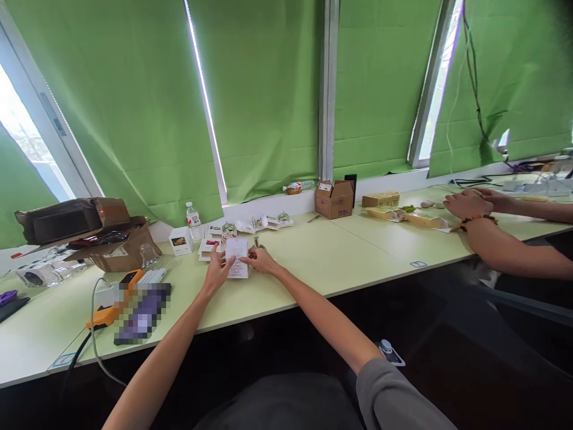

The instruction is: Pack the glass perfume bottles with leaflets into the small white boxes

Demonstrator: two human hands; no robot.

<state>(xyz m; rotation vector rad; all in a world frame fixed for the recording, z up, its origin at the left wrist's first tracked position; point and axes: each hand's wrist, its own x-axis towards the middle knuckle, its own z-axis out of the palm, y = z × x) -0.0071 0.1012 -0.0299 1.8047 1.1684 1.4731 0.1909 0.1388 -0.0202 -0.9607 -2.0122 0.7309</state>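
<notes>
A small white box (237, 266) with lines of fine print stands up between my hands over the table. My left hand (217, 270) grips its left side, thumb across the printed face. At the right edge, my right hand (262, 261) has its fingers closed against the box. Something small, gold and green, shows just behind the right fingers, too small to name. Behind and to the left are an open white carton with a red picture (209, 246) and a closed white box with a dark picture (181, 241). Several opened white packages (278, 221) with round green-printed items lie farther back.
Cardboard boxes (120, 254), a phone (143, 313), a yellow device (105, 315) and cables lie left. A water bottle (193, 218) stands behind. A brown carton (333, 199) is at the back. Another person's hands (470, 203) work over yellow boxes (425, 220) on the right.
</notes>
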